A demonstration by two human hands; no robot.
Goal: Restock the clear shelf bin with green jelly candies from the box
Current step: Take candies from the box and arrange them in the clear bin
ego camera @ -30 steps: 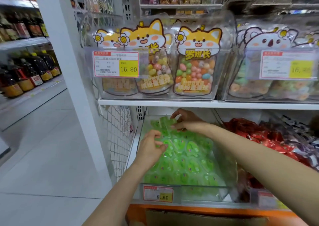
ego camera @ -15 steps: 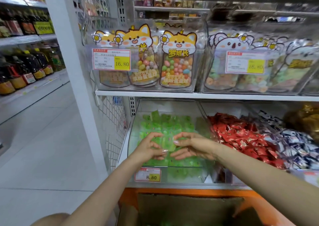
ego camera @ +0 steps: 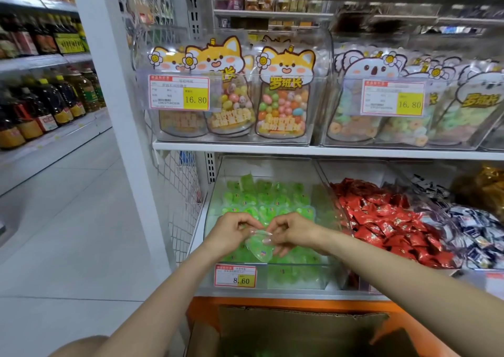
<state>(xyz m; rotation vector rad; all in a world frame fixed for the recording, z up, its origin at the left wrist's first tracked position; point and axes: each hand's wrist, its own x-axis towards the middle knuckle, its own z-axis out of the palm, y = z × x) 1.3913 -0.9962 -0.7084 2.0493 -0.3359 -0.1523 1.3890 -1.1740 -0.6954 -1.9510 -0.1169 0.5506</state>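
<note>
Looking from my far left, I see dark bottles [ego camera: 51, 103] lined up on the shelves across the aisle, then the white post [ego camera: 117, 116] and a wire mesh panel [ego camera: 182, 196] at the end of this shelf. My left hand [ego camera: 231, 234] is next, its fingers curled, pinching the left edge of a jelly candy [ego camera: 259, 249]. My right hand [ego camera: 293, 232] pinches the same candy from the other side, fingers bent in the same way. Between them, the candy hangs tilted just above the front of the clear bin [ego camera: 294, 280]. That bin sits on the lower shelf and holds a layer of green jelly candies [ego camera: 267, 198], with a price tag [ego camera: 236, 275] reading 8.60 on its front. Below the shelf edge, the open cardboard box [ego camera: 300, 324] stands under my forearms. To the right of the bin lie red wrapped sweets [ego camera: 387, 220], then dark blue and white ones [ego camera: 474, 234].
</note>
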